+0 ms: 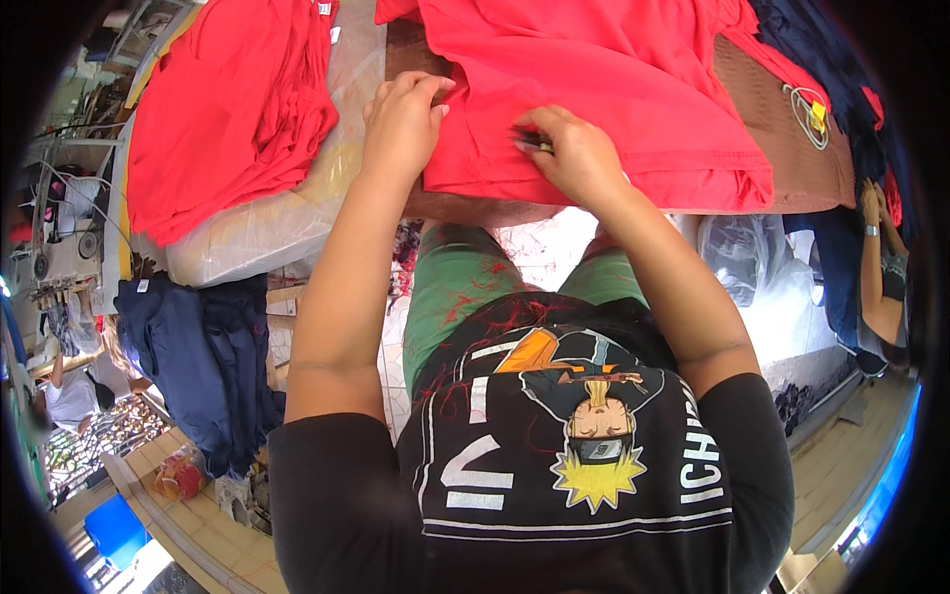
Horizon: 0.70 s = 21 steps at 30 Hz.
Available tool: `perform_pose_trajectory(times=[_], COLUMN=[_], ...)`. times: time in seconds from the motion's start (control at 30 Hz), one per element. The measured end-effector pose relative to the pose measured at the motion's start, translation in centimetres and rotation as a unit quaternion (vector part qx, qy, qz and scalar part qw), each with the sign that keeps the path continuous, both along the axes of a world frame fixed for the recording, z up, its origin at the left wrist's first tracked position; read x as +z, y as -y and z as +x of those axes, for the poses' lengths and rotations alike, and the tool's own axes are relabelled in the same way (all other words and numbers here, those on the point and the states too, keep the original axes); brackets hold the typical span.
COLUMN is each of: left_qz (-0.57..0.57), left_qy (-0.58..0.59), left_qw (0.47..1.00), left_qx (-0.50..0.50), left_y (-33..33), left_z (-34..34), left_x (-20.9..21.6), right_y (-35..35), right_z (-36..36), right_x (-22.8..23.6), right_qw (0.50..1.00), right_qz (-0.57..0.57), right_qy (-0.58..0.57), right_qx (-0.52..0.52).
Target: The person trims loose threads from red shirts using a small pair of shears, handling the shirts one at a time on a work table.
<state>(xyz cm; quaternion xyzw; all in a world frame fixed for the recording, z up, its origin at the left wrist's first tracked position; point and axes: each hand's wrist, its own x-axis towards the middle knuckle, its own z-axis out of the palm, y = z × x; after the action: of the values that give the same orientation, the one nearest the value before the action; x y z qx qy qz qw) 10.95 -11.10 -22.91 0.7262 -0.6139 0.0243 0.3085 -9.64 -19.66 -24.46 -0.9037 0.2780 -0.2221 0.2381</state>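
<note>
Nearest the camera is the person's own black printed T-shirt (554,445) and, just beyond it, green shorts (465,287) flecked with red thread. From there both forearms reach forward to a red garment (614,89) spread on the worktop (782,109), and everything else can be placed from that garment. The left hand (401,124) lies on its near left corner, fingers (435,94) curled and gripping the edge of the cloth. The right hand (579,158) presses on the garment's near hem just right of the left hand, its fingers pinched around a small dark tool (529,139); what kind of tool cannot be told. The garment itself covers most of the brown worktop, its near hem hanging toward the person's lap. Left of the garment, across a strip of clear plastic sheeting (257,228), lies a pile of more red clothes (228,109). Below and left of that pile hang dark blue garments (203,346). Right of the red garment, past the bare brown cover, another person's arm (876,257) with a wristband shows at the edge, beside more dark blue cloth (821,49).
</note>
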Motion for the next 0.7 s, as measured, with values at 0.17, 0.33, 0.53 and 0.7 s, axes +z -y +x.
perform_pose_trajectory(times=[0.17,0.33,0.53,0.7], left_qz=[-0.016,-0.038,0.027,0.054], left_qy=[-0.086,-0.065,-0.203,-0.259], left_qw=[0.996,0.997,0.977,0.964], left_qx=[-0.019,0.024,0.064,0.022], left_y=[-4.5,-5.7,-5.4,-5.1], left_z=[-5.8,-7.3,-5.9,-4.6], left_x=[0.5,-3.1,-2.4,-2.0], right_y=[-1.2,-2.7,-2.8,-2.3], right_z=[-0.5,-0.9,-1.1,-1.1], right_x=[2.4,0.3,0.3,-0.1], right_qw=[0.993,0.981,0.973,0.961], right_qz=[0.093,0.179,0.223,0.255], right_qy=[0.065,0.068,0.049,0.095], right_qx=[-0.014,0.032,0.039,0.054])
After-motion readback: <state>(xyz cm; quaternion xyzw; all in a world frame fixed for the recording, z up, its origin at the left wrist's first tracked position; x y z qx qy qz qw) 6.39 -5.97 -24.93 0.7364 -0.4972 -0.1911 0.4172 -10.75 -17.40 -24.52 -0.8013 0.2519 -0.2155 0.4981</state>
